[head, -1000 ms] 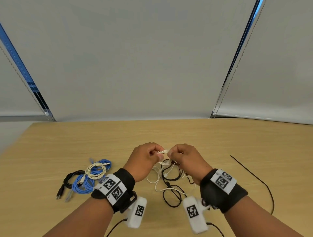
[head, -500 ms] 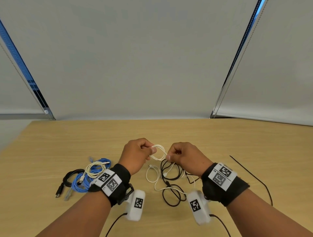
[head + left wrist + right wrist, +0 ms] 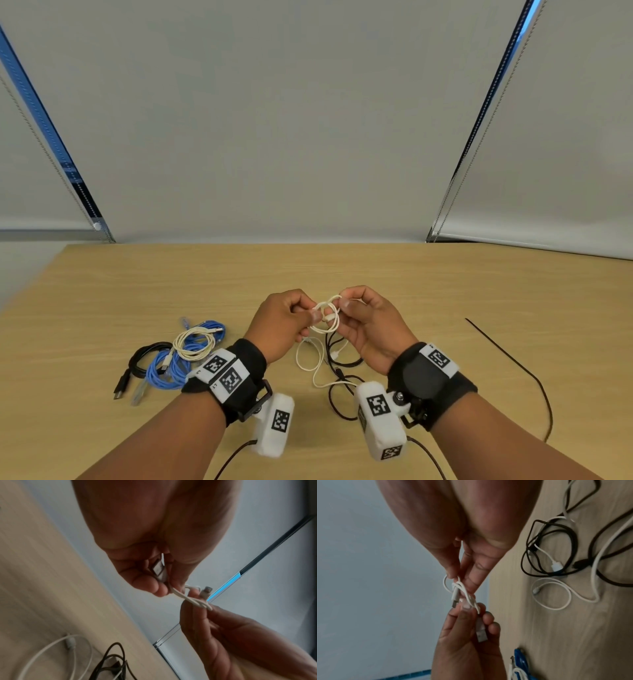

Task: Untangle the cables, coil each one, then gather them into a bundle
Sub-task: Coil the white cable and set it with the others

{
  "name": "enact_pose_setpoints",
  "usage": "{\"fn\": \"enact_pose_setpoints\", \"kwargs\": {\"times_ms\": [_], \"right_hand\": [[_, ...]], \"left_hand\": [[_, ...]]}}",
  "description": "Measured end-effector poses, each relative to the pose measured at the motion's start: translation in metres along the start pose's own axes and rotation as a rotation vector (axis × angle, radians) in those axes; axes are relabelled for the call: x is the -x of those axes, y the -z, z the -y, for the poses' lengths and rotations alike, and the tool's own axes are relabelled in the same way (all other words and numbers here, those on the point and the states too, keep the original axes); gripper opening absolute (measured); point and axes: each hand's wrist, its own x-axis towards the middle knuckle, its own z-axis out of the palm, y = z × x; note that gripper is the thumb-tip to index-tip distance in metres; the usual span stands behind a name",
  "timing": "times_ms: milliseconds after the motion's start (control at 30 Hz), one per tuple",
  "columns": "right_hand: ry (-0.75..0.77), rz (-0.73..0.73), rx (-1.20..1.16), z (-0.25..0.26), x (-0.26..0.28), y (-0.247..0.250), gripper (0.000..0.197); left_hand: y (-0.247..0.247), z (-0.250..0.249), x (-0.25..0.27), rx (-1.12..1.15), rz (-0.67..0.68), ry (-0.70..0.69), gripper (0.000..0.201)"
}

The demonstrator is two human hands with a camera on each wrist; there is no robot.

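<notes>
Above table (image 3: 102, 291), hands — seemingly pinching white cable (image 3: 327, 317)

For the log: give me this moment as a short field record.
left hand: pinches small white cable coil
right hand: pinches the same coil
done pile: black, blue and cream coils, left on the table
still tangled: white and black cables under the hands
stray: thin black cable, right

No words or numbers can be read anywhere; the wristbands (image 3: 228, 376) carry only black-and-white square marker patterns.
</notes>
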Motion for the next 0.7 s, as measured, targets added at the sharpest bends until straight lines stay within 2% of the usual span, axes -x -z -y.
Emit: {"fn": "enact_pose_setpoints", "kwargs": {"times_ms": [67, 133, 300, 400, 533, 633, 700], "right_hand": [[-0.026, -0.009, 0.08, -0.006, 0.002, -0.003, 0.013], [-0.02, -0.019, 0.271, -0.01, 0.003, -0.005, 0.01], [0.082, -0.016, 0.622, -0.014, 0.002, -0.006, 0.011], [0.105, -0.028, 0.754, -0.015, 0.0, -0.006, 0.012], [0.191, 0.0, 1.027, -0.02, -0.004, -0.009, 0.016], [0.154, -0.006, 1.096, -0.025, -0.011, -0.01, 0.018], [0.132, -0.026, 1.159, -0.03, -0.017, -0.009, 0.02]], "left_hand": [[-0.001, 0.003, 0.0, -0.048, -0.069, -0.01, 0.009], [-0.001, 0.005, -0.001, -0.098, -0.147, -0.033, 0.011], [0.001, 0.008, -0.004, -0.186, -0.234, -0.079, 0.012], [0.004, 0.012, -0.003, -0.166, -0.239, -0.066, 0.012], [0.01, 0.018, 0.002, -0.023, -0.214, -0.005, 0.012], [0.018, 0.022, 0.007, 0.186, -0.144, 0.077, 0.009], [0.021, 0.024, 0.012, 0.257, -0.075, 0.099, 0.015]]}}
